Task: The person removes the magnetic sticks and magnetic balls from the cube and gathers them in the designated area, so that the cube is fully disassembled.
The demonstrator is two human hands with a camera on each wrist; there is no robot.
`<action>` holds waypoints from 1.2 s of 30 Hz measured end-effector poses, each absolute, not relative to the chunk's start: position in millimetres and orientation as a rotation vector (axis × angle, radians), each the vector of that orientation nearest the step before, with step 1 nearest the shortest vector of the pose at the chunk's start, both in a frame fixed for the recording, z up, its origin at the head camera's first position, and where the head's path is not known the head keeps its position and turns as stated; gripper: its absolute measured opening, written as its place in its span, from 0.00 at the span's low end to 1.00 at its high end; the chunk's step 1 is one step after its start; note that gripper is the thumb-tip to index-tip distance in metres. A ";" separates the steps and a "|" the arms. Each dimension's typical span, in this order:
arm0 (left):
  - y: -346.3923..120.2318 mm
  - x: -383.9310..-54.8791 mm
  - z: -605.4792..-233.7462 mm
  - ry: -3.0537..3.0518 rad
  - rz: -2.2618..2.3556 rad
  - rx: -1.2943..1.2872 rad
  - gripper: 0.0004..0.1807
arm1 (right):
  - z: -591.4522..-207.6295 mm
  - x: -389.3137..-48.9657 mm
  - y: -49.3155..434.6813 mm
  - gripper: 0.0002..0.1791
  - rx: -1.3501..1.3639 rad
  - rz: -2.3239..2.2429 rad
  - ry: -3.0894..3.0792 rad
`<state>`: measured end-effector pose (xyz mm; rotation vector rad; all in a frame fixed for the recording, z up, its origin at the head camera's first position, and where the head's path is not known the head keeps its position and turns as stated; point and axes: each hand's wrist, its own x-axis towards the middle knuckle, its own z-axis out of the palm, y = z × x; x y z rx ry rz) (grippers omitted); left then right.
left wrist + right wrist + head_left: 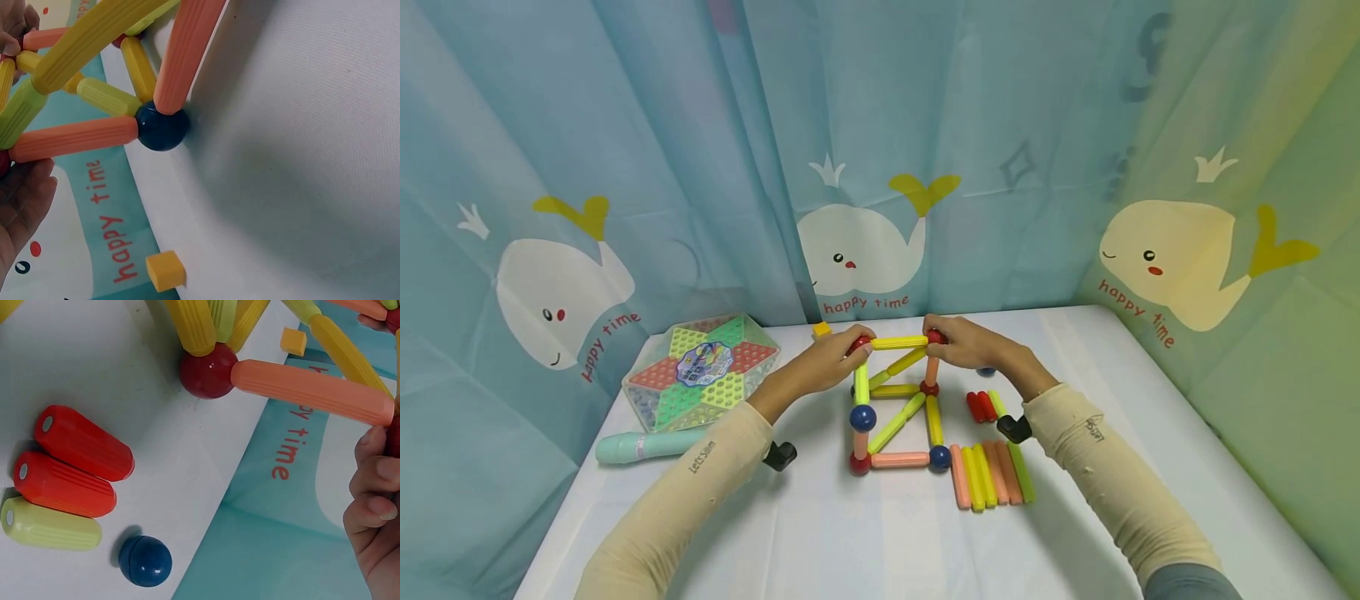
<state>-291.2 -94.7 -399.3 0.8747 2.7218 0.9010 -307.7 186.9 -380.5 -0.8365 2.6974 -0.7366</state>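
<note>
A frame of magnetic sticks and balls stands on the table, with a yellow stick (900,342) across its top at the back. My left hand (827,365) grips the red ball (860,342) at that stick's left end. At its right end, my right hand (973,343) holds another red ball, mostly covered by the fingers. Below the right hand, an orange stick (312,390) runs down to a lower red ball (209,370). A blue ball (862,417) tops the front left corner, and another blue ball (939,457) sits at the front right base.
Several loose long sticks (990,475) lie in a row right of the frame. Two short red sticks (65,484), a short green one (51,524) and a loose blue ball (145,560) lie behind them. A star-patterned box (658,367), turquoise cylinder (640,447) and yellow cube (165,270) are leftward.
</note>
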 end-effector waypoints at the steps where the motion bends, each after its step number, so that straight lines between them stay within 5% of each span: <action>1: -94.3 -291.4 -399.4 2.721 0.901 0.877 0.19 | -380.8 -307.5 186.9 0.07 -0.831 -0.735 2.697; 36: -93.0 -292.6 -400.4 2.712 0.907 0.895 0.18 | -378.4 -307.9 186.9 0.07 -0.944 -0.975 2.662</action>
